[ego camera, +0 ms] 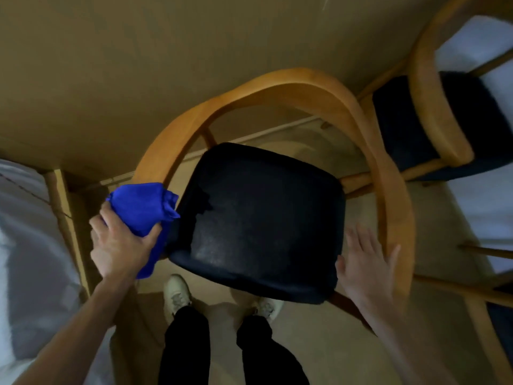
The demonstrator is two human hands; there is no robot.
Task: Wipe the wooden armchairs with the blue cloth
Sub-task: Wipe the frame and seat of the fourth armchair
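Our left grip (119, 245) bunches the blue cloth (144, 209) on the near armchair (291, 84) left arm; right grip (363, 259) hovers spread, empty. We judge its frame and the second armchair (433, 112) remain.

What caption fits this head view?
Left hand grips the blue cloth against the wooden armchair, right hand open beside its dark seat.

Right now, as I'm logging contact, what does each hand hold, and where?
The left hand grips the bunched blue cloth around its near end. The right hand is open, holding nothing.
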